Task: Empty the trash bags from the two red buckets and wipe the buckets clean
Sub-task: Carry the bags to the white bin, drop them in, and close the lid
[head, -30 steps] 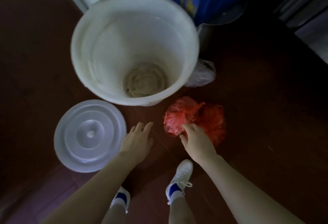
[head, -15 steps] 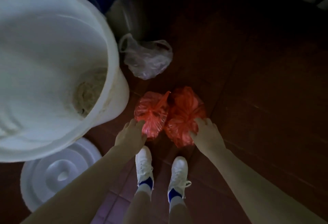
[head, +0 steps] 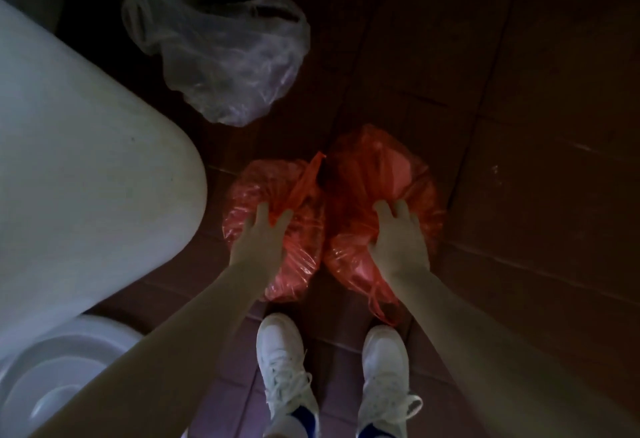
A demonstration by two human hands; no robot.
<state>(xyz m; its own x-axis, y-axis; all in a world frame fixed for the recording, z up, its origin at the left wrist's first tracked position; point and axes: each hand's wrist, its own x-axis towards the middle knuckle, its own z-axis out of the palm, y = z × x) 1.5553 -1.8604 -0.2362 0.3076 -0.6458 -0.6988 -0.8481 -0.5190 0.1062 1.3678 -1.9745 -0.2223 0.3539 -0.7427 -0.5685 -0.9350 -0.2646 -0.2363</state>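
Observation:
Two tied red trash bags lie side by side on the dark tiled floor just beyond my feet. My left hand (head: 259,240) is on the left red bag (head: 249,188), and a strip of its plastic runs up between my fingers. On the right red bag (head: 381,167) my right hand (head: 398,240) grips the crumpled plastic at the top. No red bucket is in view.
A big white bucket (head: 86,160) fills the left side, close to my left arm. Its white lid (head: 52,368) lies flat on the floor at the bottom left. A crumpled clear plastic bag (head: 228,56) lies beyond the red bags. My white shoes (head: 284,361) stand just below them.
The view has swung right and closer to the floor. Both hands have moved from the bags' near edges onto their tops and taken hold of the plastic.

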